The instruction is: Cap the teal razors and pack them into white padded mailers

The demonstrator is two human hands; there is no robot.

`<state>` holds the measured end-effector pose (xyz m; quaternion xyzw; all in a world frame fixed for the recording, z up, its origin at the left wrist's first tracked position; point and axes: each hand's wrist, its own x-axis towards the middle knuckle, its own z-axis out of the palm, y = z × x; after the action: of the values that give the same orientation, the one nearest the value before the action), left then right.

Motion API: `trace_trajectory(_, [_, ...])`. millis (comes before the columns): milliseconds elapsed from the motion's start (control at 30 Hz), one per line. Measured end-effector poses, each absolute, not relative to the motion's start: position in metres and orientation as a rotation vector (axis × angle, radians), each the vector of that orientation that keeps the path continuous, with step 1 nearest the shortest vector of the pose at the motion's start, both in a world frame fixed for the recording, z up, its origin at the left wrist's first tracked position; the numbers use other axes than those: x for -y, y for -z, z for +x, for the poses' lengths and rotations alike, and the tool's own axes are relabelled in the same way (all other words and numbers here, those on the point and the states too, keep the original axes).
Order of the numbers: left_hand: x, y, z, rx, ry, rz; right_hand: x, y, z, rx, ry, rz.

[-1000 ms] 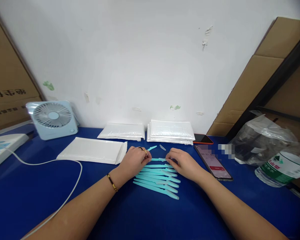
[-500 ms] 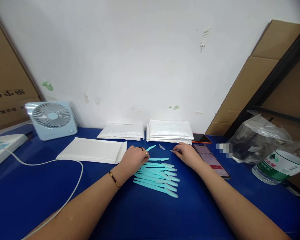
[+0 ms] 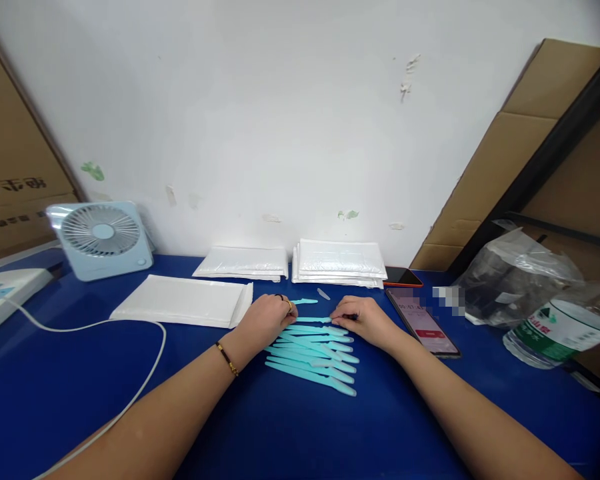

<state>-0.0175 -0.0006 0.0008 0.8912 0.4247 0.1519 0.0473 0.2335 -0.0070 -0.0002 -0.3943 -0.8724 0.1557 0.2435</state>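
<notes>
Several teal plastic razors (image 3: pixel 313 357) lie in a row on the blue table (image 3: pixel 280 427), between my two hands. My left hand (image 3: pixel 266 319), with rings and a bracelet, rests curled at the left end of the row and pinches one teal razor (image 3: pixel 305 302) that points right. My right hand (image 3: pixel 363 318) is curled at the top right of the row, its fingertips pinched on the end of the topmost razor (image 3: pixel 317 321). A small clear cap (image 3: pixel 323 294) lies just beyond my hands.
White padded envelopes lie behind: one flat at the left (image 3: pixel 183 301), two stacks by the wall (image 3: pixel 243 263) (image 3: pixel 340 261). Two phones (image 3: pixel 423 321) (image 3: pixel 404 276) lie right. Bagged items (image 3: pixel 517 277) and a bottle (image 3: pixel 557 331) far right. A fan (image 3: pixel 101 238) and white cable (image 3: pixel 145 373) left.
My right hand went out toward the phone, then came back to the top of the razor row. The razor in my left hand tilted from slanted to level.
</notes>
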Motion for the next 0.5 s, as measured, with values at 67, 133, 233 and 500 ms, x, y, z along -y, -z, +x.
trace_trajectory(67, [-0.001, 0.002, -0.018, -1.291, -0.48, 2.694, 0.009, 0.0, 0.231, 2.38, -0.461, -1.054])
trace_trajectory(133, [-0.001, 0.002, -0.018, -1.285, -0.496, 2.677, 0.008, 0.0, 0.231, 2.369, -0.489, -1.059])
trace_trajectory(233, [-0.001, 0.001, -0.02, -1.295, -0.586, 2.65, -0.004, 0.001, 0.232, 2.246, -0.398, -1.179])
trace_trajectory(500, [-0.009, 0.005, -0.029, -1.462, -0.701, 2.517, -0.05, 0.016, 0.219, 2.151, -0.356, -1.345])
